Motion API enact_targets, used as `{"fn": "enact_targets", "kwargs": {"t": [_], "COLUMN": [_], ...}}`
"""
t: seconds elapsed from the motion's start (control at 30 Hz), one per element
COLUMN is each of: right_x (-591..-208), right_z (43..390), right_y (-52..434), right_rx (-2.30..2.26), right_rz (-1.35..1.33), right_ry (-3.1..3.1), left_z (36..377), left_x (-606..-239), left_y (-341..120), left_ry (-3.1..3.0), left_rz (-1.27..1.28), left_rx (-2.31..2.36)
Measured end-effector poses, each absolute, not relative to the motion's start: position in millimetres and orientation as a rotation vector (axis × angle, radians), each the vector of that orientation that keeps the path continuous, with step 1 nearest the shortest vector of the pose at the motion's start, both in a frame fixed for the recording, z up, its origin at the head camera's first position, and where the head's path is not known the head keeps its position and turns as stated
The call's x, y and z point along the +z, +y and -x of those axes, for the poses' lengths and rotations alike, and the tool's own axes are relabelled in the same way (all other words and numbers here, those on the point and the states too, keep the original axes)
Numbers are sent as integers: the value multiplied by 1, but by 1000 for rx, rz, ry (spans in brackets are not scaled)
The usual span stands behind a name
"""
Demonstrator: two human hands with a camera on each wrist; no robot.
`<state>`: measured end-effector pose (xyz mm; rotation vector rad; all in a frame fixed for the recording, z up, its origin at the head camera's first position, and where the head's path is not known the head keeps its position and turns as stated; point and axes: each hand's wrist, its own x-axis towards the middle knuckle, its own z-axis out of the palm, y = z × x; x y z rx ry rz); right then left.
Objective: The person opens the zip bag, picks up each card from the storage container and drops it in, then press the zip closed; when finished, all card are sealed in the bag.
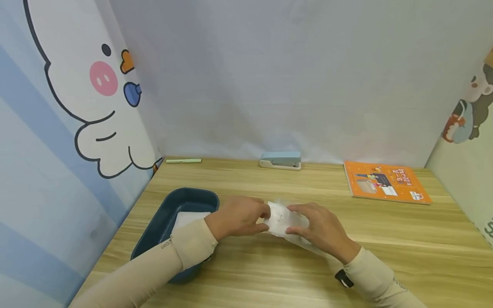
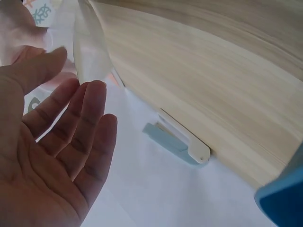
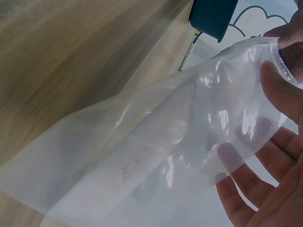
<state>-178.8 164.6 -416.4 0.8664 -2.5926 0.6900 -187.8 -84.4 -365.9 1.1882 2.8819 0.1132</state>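
A clear plastic bag [image 1: 283, 220] with something white inside is held just above the middle of the wooden table. My left hand [image 1: 256, 216] pinches the bag at its left end, by the mouth. My right hand [image 1: 306, 222] grips its right side, thumb on top and fingers beneath. The left wrist view shows my left hand [image 2: 61, 142] palm up, with the bag's edge [image 2: 90, 47] at the thumb and forefinger. In the right wrist view the crinkled bag [image 3: 165, 156] fills the picture, and my fingers [image 3: 265, 189] show through the film.
A dark teal tray [image 1: 192, 193] holding a white sheet [image 1: 188, 219] sits at the left under my left forearm. At the back lie a green pen [image 1: 183, 161], a light blue stapler [image 1: 280, 160] and an orange book [image 1: 385, 182]. Printed panels wall the table on three sides.
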Motion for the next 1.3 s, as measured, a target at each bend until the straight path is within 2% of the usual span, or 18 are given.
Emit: {"fn": "enact_targets", "kwargs": {"t": [0.43, 1.0, 1.3], "right_x": [-412, -411, -412], "right_z": [181, 180, 179], "right_y": [160, 162, 164], "right_rx": [679, 678, 671], "right_rz": [-888, -876, -872], "right_ry": [-2547, -2550, -2535], "left_z": [187, 186, 188], "left_x": [-366, -359, -358], "left_y": [-74, -96, -134], "left_ry": [2906, 2910, 2971], "left_rz": [-1281, -1140, -938], "left_rx": [57, 59, 10]}}
